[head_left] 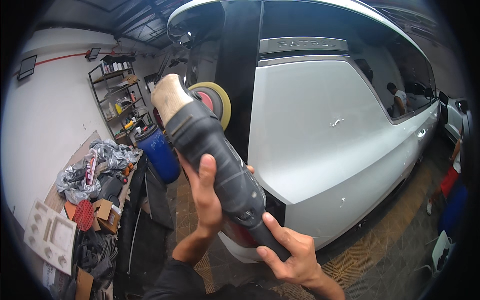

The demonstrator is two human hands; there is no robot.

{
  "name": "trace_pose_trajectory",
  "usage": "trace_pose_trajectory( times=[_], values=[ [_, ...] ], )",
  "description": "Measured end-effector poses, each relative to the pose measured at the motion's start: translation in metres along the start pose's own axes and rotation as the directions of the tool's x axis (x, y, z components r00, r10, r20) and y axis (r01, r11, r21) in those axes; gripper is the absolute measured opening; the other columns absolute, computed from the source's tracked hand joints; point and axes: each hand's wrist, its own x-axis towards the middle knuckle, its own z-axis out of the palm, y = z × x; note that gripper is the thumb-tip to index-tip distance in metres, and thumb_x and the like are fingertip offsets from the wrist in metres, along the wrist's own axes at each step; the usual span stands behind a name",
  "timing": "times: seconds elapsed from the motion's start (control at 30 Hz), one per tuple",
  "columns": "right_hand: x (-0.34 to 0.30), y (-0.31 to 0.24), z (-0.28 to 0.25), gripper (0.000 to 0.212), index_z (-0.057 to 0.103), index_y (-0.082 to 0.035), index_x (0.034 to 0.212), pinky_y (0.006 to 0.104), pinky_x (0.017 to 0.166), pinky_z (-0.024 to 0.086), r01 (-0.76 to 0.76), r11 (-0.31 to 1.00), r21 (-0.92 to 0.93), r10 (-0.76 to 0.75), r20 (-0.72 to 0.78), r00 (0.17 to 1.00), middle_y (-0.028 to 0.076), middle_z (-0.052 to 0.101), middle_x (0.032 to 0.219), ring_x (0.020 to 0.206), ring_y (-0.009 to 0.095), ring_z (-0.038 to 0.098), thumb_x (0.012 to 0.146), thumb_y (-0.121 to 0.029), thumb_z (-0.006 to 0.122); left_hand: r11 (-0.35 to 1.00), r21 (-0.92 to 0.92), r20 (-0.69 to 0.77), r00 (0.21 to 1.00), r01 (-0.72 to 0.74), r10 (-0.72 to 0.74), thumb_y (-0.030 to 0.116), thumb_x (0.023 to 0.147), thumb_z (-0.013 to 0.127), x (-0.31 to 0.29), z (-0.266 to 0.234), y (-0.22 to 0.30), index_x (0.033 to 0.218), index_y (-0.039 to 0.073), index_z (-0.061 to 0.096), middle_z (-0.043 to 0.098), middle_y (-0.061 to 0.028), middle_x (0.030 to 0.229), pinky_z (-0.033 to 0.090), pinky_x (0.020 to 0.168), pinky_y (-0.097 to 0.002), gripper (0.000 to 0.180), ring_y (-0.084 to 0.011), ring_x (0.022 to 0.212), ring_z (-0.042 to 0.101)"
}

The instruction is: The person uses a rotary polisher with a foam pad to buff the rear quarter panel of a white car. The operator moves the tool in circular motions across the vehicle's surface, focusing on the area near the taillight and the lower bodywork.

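Note:
A black car polisher with a pale tan cover on its head is held up before me, tilted so its head points to the upper left. Its round yellow-edged pad faces the white car, apart from the panel as far as I can see. Around the middle of the polisher's body wraps my left hand, thumb on top. My right hand grips the narrower rear end, its thumb and forefinger along the sides. Small white blobs mark the car's rear side panel, with another dab lower down.
On the left, a cluttered bench carries silver sheeting, boxes and cables. A blue barrel and a shelf rack stand behind it. At right are a person in red and a white chair.

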Motion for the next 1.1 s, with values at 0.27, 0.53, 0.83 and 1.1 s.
trace_pose_trajectory(
  times=[0.27,0.53,0.83,1.1],
  values=[
    [0.012,0.062,0.019,0.067,0.038,-0.003,0.151,0.0351,0.080,0.055,0.055,0.977,0.204,-0.024,-0.151,0.988,0.025,0.069,0.106,0.091,0.031,0.072,0.092,-0.018,0.068,0.945,0.272,0.105,0.982,-0.180,0.157,0.036,0.099,0.057,0.040,0.013,-0.019,0.150,0.015,0.017,0.058,-0.0150,0.099,0.062,0.062,-0.0366,0.068,-0.0244,0.073,0.069],
    [0.065,0.062,0.073,0.076,0.018,0.004,0.155,0.0403,0.098,0.049,0.032,0.889,0.457,0.046,-0.157,0.986,0.039,0.053,0.131,0.120,0.045,0.060,0.099,-0.026,0.060,0.878,0.415,0.226,0.962,-0.238,0.154,0.030,0.098,0.057,0.091,0.021,0.015,0.149,0.013,0.024,0.059,-0.0161,0.104,0.064,0.062,-0.0361,0.063,-0.0230,0.072,0.070],
    [0.097,0.055,0.106,0.076,0.019,0.007,0.153,0.0397,0.094,0.052,0.184,0.820,0.541,-0.014,-0.302,0.953,0.040,0.053,0.130,0.117,0.045,0.061,0.098,-0.023,0.062,0.828,0.512,0.271,0.958,-0.227,0.095,0.033,0.099,0.054,0.109,0.031,0.044,0.147,0.010,0.026,0.060,-0.0172,0.105,0.064,0.062,-0.0363,0.060,-0.0255,0.072,0.071],
    [0.102,0.051,0.119,0.078,0.012,0.012,0.152,0.0339,0.088,0.053,0.203,0.800,0.565,0.003,-0.342,0.940,0.034,0.057,0.129,0.107,0.031,0.067,0.099,-0.022,0.058,0.802,0.561,0.297,0.954,-0.207,0.038,0.035,0.100,0.051,0.118,0.044,0.046,0.138,0.008,0.034,0.061,-0.0168,0.099,0.061,0.057,-0.0346,0.051,-0.0274,0.069,0.071]
  ],
)
